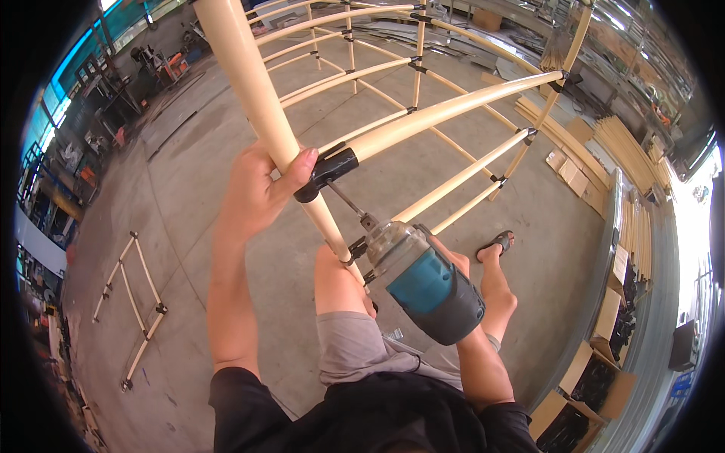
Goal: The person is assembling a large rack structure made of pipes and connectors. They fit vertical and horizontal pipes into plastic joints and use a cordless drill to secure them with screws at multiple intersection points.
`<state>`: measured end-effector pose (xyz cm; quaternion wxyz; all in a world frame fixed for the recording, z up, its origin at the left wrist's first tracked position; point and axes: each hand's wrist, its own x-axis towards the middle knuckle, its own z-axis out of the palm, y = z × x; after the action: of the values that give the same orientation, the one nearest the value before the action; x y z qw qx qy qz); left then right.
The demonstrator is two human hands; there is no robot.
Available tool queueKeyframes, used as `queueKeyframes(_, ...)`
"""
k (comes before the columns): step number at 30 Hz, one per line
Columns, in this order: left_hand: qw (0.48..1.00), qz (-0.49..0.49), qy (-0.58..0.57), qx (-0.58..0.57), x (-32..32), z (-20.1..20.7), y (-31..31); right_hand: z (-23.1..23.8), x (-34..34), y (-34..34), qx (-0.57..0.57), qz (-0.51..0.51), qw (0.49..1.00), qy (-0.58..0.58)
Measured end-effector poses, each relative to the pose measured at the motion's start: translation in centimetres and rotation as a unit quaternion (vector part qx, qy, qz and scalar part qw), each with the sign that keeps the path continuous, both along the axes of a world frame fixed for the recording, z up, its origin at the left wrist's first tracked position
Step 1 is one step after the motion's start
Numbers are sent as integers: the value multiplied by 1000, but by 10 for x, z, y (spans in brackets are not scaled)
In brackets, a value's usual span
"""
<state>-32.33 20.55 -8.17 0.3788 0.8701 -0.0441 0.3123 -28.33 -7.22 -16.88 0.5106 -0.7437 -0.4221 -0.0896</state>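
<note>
My left hand (260, 185) wraps around a thick cream pole (260, 98), with the thumb against a black pipe joint (332, 171). This joint links the pole to a cream crossbar (453, 111) running off to the far right. In my right hand (455, 258) is a teal and dark grey power drill (429, 285), whose body hides most of the fingers. Its long thin bit (347, 198) points up and left, with the tip at the joint. Lower on the same pole, near my knee, sits another black joint (355, 251).
Ahead stands a large frame of cream pipes (415, 87) with black joints. A smaller pipe frame (143, 325) lies on the concrete floor at left. Cardboard boxes (596, 385) of black parts line the right side, near stacked cream pipes (636, 238). Machinery (162, 66) stands far left.
</note>
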Motion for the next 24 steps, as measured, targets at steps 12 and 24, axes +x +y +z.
queueKeyframes(12,999,2,-11,-30,-4,2,-11,29,0,3,-10,7,999,-33)
queueKeyframes(24,999,0,-9,-31,-1,2,-13,17,1,8,-4,11,1000,-9)
